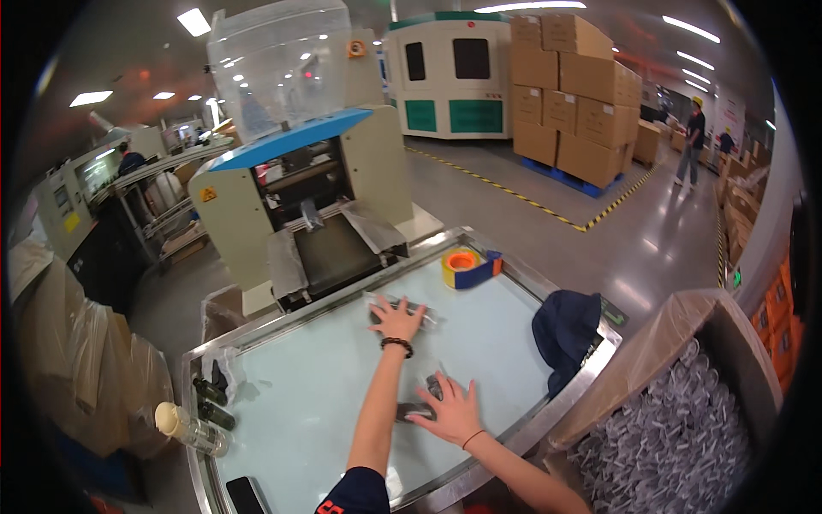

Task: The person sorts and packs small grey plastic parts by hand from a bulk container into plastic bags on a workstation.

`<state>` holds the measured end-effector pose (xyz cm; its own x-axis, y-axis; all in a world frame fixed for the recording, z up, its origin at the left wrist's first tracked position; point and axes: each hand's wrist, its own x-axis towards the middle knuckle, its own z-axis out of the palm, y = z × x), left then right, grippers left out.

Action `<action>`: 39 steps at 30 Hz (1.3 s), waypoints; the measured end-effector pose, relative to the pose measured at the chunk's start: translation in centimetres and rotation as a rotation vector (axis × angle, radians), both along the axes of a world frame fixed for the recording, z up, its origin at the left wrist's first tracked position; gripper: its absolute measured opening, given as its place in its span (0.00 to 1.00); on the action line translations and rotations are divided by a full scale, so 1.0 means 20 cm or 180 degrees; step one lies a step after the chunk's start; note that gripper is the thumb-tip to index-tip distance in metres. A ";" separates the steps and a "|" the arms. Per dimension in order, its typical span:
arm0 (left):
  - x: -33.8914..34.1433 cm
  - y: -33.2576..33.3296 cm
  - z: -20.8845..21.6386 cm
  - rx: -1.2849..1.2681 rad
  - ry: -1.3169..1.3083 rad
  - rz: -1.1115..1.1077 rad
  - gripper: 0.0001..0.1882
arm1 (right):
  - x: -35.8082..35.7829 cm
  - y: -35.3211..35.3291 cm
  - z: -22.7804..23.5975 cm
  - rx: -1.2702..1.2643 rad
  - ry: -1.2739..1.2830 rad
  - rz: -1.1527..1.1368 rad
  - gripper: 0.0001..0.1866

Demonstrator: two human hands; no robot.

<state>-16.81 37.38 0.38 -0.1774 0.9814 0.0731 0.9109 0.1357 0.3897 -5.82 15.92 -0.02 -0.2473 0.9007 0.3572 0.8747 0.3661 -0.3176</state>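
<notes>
My left hand [396,320] lies over a dark object in clear plastic wrap [431,322], fingers spread, on the pale glass tabletop [308,385]. A dark beaded bracelet circles that wrist. Closer to me, my right hand [455,415] has its fingers apart over two small dark objects, one [408,413] by the thumb and another [434,387] by the fingertips. Clear film shows around the latter. What kind of things these are, I cannot make out, since the fingers partly cover them.
Beyond the table, a machine with a belt outfeed [338,253] adjoins its far edge. A tape roll [462,267] and dark blue cap [565,330] lie right; a bottle [193,428], dark green vials [216,415] and phone [245,495] left. A lined box [668,428] holds grey plastic parts.
</notes>
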 end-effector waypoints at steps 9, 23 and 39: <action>0.02 -0.08 -0.01 -0.0882 0.0266 -0.1271 0.36 | -0.06 -0.06 -0.02 -0.0110 -0.0198 0.0804 0.27; -0.50 -0.73 -0.12 0.0435 0.0825 -0.1132 0.42 | 0.18 -0.20 0.01 -0.0279 -0.0377 -0.0655 0.38; -0.13 -1.19 0.16 0.0302 0.0070 -0.1450 0.44 | 0.67 -0.57 0.33 0.0453 0.0897 -0.0641 0.42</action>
